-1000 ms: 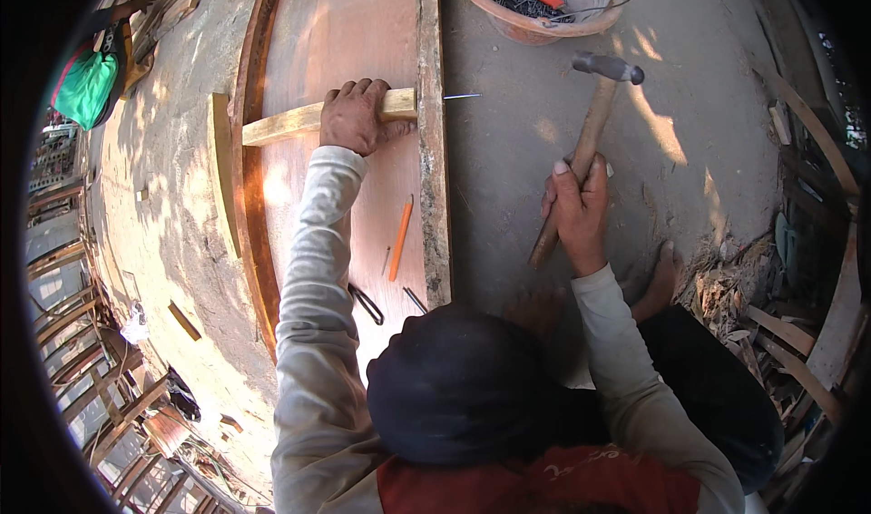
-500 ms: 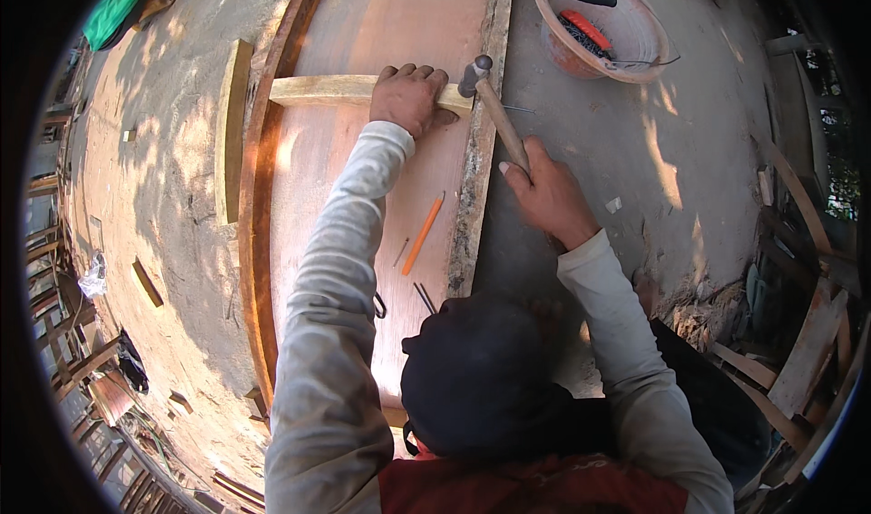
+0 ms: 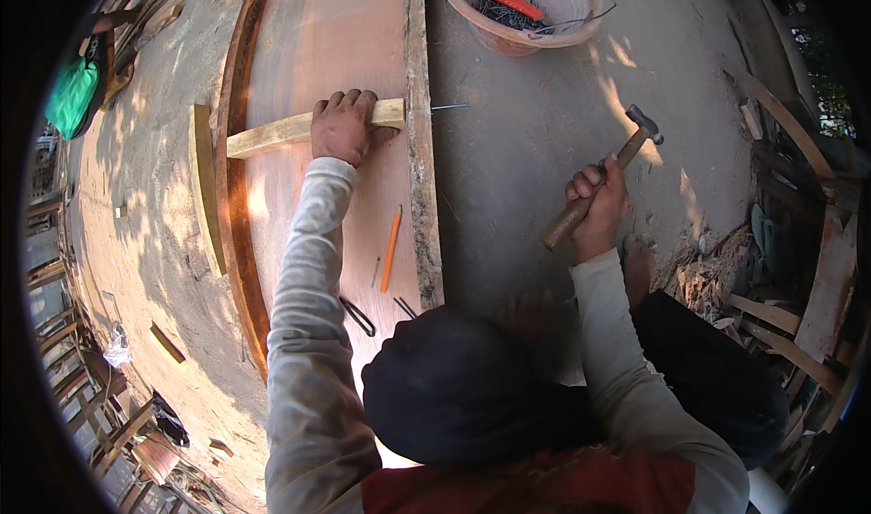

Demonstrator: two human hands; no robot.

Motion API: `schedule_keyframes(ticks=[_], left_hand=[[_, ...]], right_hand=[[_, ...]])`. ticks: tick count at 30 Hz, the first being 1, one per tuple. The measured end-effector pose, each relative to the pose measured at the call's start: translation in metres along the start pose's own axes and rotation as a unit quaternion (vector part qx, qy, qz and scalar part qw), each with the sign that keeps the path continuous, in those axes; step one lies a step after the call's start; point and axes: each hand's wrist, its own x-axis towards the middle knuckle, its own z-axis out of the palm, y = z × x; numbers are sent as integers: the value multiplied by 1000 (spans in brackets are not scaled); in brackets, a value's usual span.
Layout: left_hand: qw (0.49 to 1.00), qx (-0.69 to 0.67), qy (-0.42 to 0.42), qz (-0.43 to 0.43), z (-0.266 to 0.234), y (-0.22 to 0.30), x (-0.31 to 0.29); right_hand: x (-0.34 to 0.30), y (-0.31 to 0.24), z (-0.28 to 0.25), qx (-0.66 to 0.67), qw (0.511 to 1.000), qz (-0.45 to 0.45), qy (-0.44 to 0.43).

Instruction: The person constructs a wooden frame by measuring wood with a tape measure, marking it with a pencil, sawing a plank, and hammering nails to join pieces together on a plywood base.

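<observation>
My left hand (image 3: 343,126) is closed over a short wooden crosspiece (image 3: 272,135), which lies between two long side rails on a pale plywood panel (image 3: 308,47). The crosspiece's right end meets the right rail (image 3: 419,151). From that rail's outer face a nail (image 3: 449,107) sticks out to the right, level with the crosspiece. Out over the ground at the right, my right hand (image 3: 599,205) grips a hammer (image 3: 630,150) by its wooden handle, the metal head pointing up and away from the rail. An orange pencil (image 3: 391,249) and a loose nail (image 3: 375,272) lie on the panel.
A clay-coloured tub (image 3: 517,42) holding many nails and a red-handled tool (image 3: 514,4) stands at the far right. A black bent rod (image 3: 358,317) lies near my left forearm. Left of the frame is a loose wooden strip (image 3: 207,192). Scrap boards (image 3: 826,305) are piled at right.
The hammer has swung away from the rail to the right, its head now well clear of the nail. My left hand stays on the crosspiece. The whole view has shifted.
</observation>
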Motion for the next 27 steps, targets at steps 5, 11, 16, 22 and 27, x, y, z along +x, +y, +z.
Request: schedule_keyframes(ticks=[5,11,16,22,27], left_hand=[[999,5,33,9,0,1,-5],[999,30,17,15,0,0,-4],[999,38,14,13,2,4,1],[999,50,5,14,2,6,2],[999,36,0,2,1,0,-1]], right_hand=[[-46,35,50,69,996,22,42],[-57,39,57,-92,956,232,-155],[-5,-30,26,8,997,-76,11],[-82,57,65,-137,938,239,-210],[-34,-2,36,-89,989,83,-89]])
